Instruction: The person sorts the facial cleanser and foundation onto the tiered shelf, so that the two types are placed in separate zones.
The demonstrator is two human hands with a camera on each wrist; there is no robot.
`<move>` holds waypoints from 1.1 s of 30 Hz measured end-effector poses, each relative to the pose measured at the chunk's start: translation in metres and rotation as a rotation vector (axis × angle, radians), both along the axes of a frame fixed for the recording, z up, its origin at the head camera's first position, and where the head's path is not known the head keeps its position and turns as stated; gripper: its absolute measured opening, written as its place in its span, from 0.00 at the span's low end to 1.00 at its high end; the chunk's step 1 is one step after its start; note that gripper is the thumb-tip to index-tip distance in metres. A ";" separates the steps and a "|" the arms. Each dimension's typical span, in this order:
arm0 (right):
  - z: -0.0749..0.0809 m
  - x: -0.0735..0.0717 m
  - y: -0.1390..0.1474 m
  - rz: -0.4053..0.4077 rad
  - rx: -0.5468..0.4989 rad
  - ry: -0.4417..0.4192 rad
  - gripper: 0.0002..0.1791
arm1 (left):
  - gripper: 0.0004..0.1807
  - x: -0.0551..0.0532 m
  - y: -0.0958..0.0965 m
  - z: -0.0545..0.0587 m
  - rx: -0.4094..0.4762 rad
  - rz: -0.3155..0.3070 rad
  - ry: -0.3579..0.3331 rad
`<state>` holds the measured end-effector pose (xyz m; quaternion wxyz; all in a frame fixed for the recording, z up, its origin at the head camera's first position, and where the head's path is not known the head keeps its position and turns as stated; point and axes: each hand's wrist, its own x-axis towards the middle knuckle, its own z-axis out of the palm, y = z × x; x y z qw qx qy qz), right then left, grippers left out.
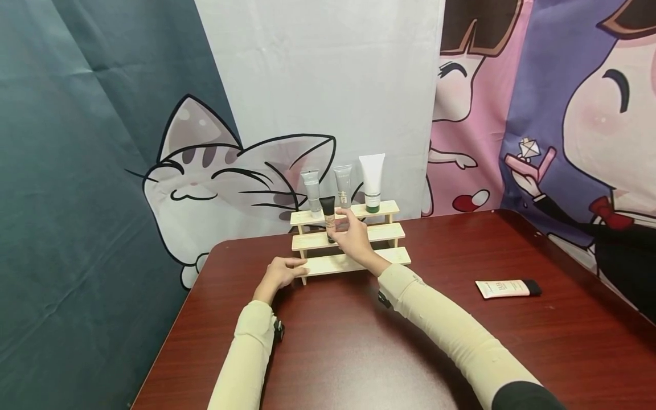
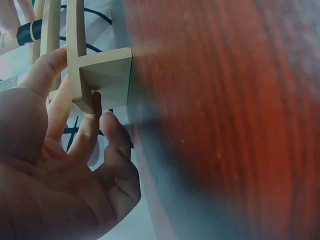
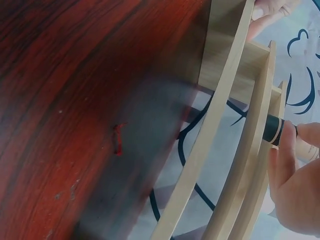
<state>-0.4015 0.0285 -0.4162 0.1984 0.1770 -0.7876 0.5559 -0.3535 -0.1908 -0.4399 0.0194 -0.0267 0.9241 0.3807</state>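
A three-step wooden display stand stands near the back of the table. My left hand pinches the left end of its lowest step; in the left wrist view the thumb lies on one face of the board and fingers reach behind it. My right hand grips a small beige cosmetic tube with black ends, held upright at the middle step. In the right wrist view its black cap meets the step's edge; whether it bears weight there I cannot tell.
On the top step stand two clear tubes, one at left and one in the middle, and a white tube with a green cap at right. A pale tube with a black cap lies on the table. Behind hangs a cartoon-printed cloth.
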 end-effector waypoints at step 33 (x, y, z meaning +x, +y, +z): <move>0.003 0.026 0.056 -0.033 0.047 -0.063 0.34 | 0.18 0.001 -0.001 -0.001 -0.008 -0.015 -0.003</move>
